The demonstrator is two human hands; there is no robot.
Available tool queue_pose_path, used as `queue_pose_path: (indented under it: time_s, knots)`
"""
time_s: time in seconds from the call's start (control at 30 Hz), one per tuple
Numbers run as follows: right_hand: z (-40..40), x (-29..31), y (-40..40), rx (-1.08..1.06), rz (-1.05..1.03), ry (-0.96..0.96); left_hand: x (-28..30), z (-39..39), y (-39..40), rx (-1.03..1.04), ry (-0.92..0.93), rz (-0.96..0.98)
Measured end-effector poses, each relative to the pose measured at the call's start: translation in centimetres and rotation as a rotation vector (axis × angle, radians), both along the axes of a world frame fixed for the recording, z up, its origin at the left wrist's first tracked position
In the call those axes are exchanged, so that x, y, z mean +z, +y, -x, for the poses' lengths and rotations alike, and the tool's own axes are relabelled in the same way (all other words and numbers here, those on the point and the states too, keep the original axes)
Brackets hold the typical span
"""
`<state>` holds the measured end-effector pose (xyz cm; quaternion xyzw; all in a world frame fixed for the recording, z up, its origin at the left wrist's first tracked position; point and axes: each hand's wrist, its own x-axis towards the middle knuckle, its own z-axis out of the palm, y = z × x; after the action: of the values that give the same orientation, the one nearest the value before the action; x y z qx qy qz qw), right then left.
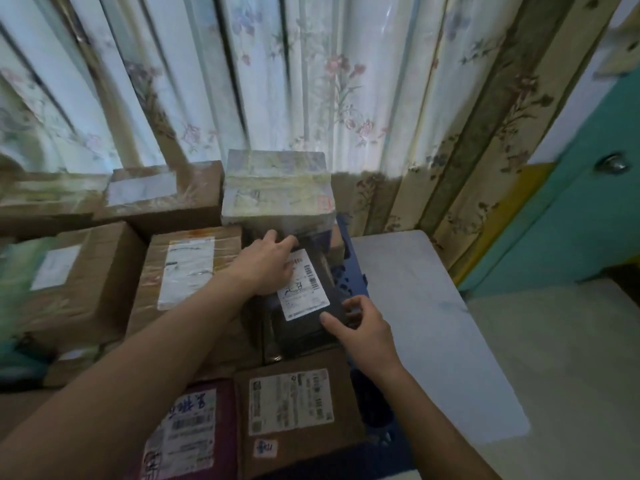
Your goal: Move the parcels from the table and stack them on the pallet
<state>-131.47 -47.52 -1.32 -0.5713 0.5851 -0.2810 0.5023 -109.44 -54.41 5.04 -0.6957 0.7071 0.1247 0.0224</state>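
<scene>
Dark parcel [304, 306] under left hand [268, 265], right hand [360, 327] at corner

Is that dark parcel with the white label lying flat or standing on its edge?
Lying flat. The dark parcel rests with its label facing up, among the other boxes, with the left hand on its far end and the right hand at its near corner.

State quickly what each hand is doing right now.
Left hand: fingers flat, pressing the dark parcel.
Right hand: fingers curled on that parcel's near corner.
</scene>
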Motion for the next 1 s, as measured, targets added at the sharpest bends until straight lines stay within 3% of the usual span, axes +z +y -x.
queue_pose_path:
  time_s: [0.17,0.3,0.47,0.6,0.8,1.0]
  knots:
    - [-1.9,0.1,0.0,0.141,0.105,0.136,0.5,-0.5,0.7,-0.062,-0.032,-0.004]
    - [-3.4,-0.9,-0.3,0.141,0.221,0.228,1.5,-1.3,1.6,-0.138,-0.131,0.156]
    - [-3.7,-1.1,-0.5,0.137,0.262,0.325,2.4,-3.9,4.6,-0.034,0.044,0.336]
    - [-5.1,0.3,-0.2,0.069,0.446,0.401,3.0,-7.7,7.8,0.078,0.081,0.423]
    - [-14.4,6.1,2.7,0.242,0.815,0.292,4.6,-16.5,13.8,0.303,0.096,0.46]
    - [-29.0,7.0,12.0,0.551,0.846,0.387,3.5,-31.1,28.1,0.54,-0.08,0.437]
